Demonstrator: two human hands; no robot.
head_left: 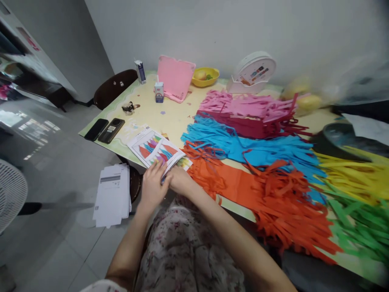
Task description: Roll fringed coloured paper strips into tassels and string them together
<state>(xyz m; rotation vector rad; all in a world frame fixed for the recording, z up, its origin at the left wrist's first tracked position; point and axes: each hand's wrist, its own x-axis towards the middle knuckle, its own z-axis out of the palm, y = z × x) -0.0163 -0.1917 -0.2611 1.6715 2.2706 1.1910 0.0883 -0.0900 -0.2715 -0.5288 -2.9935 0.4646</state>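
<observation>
At the near edge of the table, a small stack of printed sheets (142,140) shows pictures of coloured tassel bunting. My left hand (154,182) grips the near edge of the sheets, fingers on top. Close beside it, my right hand (179,178) is closed at their near right corner, which is lifted a little; its fingertips are hidden. Just right of my hands lies an orange fringed strip (240,182). Beyond it are blue (258,148), dark red (243,123) and pink (243,103) fringed strips.
Two phones (111,130), a hair claw clip (128,107), drink cartons (159,92), a pink tablet case (176,77) and a yellow fruit bowl (209,83) stand left and behind. Yellow (361,174) and green (361,223) fringes lie right. White papers (112,194) rest on a stool; a fan (12,194) stands left.
</observation>
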